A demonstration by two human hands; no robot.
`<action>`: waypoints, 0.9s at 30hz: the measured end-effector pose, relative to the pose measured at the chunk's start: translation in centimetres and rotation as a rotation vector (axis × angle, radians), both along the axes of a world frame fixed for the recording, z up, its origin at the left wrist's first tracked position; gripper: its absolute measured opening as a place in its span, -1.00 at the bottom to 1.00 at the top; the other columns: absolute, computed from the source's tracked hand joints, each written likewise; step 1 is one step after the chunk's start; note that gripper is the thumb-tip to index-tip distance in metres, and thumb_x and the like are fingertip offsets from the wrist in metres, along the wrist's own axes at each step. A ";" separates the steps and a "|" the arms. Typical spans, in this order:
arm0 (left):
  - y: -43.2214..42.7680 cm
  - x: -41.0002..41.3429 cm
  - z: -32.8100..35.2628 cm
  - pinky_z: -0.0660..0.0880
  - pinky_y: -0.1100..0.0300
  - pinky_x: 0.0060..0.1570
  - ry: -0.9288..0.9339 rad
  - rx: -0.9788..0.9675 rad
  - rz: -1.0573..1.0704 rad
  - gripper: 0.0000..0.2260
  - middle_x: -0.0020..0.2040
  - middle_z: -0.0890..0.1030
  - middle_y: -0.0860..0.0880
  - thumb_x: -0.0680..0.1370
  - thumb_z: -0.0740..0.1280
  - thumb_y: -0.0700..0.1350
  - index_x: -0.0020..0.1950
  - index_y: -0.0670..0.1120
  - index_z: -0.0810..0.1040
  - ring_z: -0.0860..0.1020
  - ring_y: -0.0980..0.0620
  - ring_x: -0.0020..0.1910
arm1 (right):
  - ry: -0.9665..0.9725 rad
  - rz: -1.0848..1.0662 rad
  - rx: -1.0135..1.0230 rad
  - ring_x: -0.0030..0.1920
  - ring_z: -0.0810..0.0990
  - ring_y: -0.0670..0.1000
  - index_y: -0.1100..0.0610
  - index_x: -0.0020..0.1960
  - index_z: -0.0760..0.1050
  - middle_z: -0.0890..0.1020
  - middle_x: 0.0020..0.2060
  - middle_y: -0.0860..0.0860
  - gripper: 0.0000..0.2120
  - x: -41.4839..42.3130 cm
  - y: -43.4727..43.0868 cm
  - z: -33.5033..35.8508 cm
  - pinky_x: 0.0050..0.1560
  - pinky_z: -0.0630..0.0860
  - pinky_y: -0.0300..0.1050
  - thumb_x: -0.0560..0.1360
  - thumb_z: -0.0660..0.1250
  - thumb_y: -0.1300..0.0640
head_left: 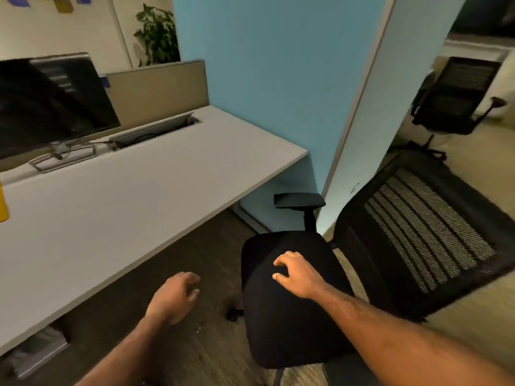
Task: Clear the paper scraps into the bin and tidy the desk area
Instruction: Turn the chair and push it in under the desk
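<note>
A black office chair (281,324) stands to the right of the white desk (117,207), its mesh back (426,232) turned to the right. My right hand (296,274) hovers over the chair's seat with fingers spread and nothing in it. My left hand (174,296) hangs over the carpet between desk and chair, fingers loosely curled and holding nothing. A few tiny pale specks (198,329) lie on the carpet near my left hand. A bin-like container (36,355) with pale contents shows under the desk at the lower left. No paper scraps are visible on the desktop.
A dark monitor (53,101) on a metal stand sits at the desk's back left, beside an open cable tray (156,129). A yellow item (3,204) touches the left edge. A blue wall and white partition stand behind; a second black chair (457,96) is at the far right.
</note>
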State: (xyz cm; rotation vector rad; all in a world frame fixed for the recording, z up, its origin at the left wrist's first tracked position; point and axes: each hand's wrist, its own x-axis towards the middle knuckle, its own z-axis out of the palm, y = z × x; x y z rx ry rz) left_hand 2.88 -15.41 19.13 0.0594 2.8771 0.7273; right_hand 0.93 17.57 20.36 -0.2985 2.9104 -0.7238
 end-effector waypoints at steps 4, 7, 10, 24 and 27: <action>4.1 -1.1 0.5 0.50 0.22 0.17 -0.011 0.034 -0.133 -0.66 0.24 0.52 0.10 0.55 0.34 -0.05 0.32 0.07 0.48 0.54 0.17 0.14 | 0.008 -0.170 0.004 0.21 0.46 -0.11 0.02 0.26 0.51 0.55 0.14 -0.10 -0.64 2.5 4.4 0.7 0.25 0.44 -0.16 0.50 0.36 -0.05; 6.7 -1.6 0.5 0.47 0.29 0.08 -0.012 0.028 -0.223 -0.66 0.24 0.52 0.10 0.55 0.34 -0.05 0.33 0.07 0.47 0.53 0.19 0.09 | 0.020 -0.295 0.011 0.18 0.49 -0.10 0.02 0.23 0.52 0.57 0.11 -0.10 -0.65 4.7 7.5 1.0 0.24 0.46 -0.15 0.48 0.37 -0.06; 9.6 -2.0 -0.1 0.50 0.21 0.11 -0.041 0.054 -0.277 -0.67 0.22 0.54 0.09 0.54 0.34 -0.05 0.30 0.08 0.49 0.54 0.16 0.10 | 0.024 -0.394 0.041 0.15 0.52 -0.08 0.02 0.19 0.54 0.58 0.08 -0.09 -0.66 6.7 11.1 1.4 0.23 0.45 -0.16 0.46 0.39 -0.06; 24.6 1.3 -4.0 0.43 0.12 0.30 -0.126 0.084 -0.400 -0.48 0.42 0.40 0.03 0.52 0.36 0.06 0.45 0.09 0.32 0.42 0.07 0.35 | 0.450 -1.124 -0.209 0.01 0.51 0.07 0.19 0.05 0.50 0.49 0.03 0.11 -0.76 11.3 28.7 5.7 0.13 0.47 -0.03 0.43 0.45 0.17; 28.8 2.3 -4.7 0.40 0.10 0.34 -0.151 0.086 -0.419 -0.43 0.46 0.36 0.01 0.53 0.35 0.06 0.49 0.07 0.25 0.36 0.02 0.41 | 0.510 -1.250 -0.268 -0.04 0.43 0.00 0.19 0.06 0.44 0.48 0.01 0.12 -0.69 11.3 31.8 6.5 0.08 0.46 -0.01 0.40 0.46 0.16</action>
